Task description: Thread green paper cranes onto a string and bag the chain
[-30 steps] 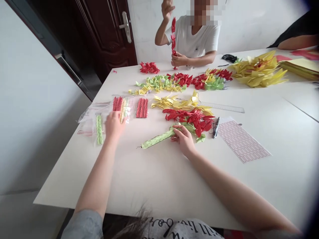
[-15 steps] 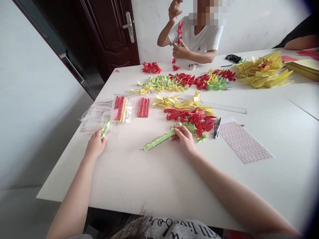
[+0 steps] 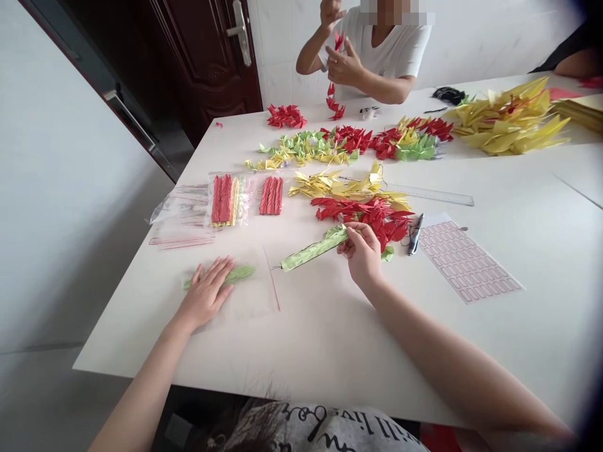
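Note:
My left hand lies flat with fingers spread on a clear plastic bag that holds a green folded-paper strand. My right hand pinches the end of a longer green folded-paper strand lying on the white table. Just beyond it are piles of red paper pieces and yellow paper pieces.
Bagged red strands and more clear bags lie at the left. A pen, a label sheet and a ruler sit at the right. A person across the table strings red pieces. Large yellow pile far right.
My left hand pulled the bag with the short green strand toward me and now presses flat on it. My right hand lifted the long green strand's end slightly.

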### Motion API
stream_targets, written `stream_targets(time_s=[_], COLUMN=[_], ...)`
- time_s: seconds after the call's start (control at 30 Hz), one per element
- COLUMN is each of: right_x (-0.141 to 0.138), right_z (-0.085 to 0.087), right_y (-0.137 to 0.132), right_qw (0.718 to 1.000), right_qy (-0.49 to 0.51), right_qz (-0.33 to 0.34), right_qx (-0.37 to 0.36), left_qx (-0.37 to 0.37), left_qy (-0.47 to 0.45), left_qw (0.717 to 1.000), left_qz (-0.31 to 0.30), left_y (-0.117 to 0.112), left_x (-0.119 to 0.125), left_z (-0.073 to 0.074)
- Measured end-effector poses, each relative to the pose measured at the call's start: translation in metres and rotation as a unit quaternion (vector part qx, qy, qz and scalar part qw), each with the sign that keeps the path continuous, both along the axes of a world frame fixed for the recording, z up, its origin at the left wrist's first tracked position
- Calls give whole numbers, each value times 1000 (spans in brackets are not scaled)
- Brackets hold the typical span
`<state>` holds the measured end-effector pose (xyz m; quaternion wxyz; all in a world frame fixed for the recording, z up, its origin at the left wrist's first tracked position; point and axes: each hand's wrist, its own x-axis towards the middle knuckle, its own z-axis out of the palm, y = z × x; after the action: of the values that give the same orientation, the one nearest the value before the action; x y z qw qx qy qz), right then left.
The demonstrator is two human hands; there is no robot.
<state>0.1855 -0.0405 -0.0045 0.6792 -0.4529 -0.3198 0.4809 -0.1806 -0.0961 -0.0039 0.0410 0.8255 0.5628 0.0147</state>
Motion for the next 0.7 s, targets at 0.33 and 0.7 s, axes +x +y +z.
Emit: stream_targets(time_s=[0.33, 0.7], right_x=[22, 60], right_z=[45, 33], right_y=[1, -56], right_qw=[999, 991], right_qy=[37, -51], right_qz=[-15, 31], right_qx=[-27, -123], left_qx=[-46, 72], left_qy=[-7, -80], left_qw=[988, 992], left_qz=[-149, -65], left_y=[63, 21], left_x=[61, 112], left_z=[8, 28])
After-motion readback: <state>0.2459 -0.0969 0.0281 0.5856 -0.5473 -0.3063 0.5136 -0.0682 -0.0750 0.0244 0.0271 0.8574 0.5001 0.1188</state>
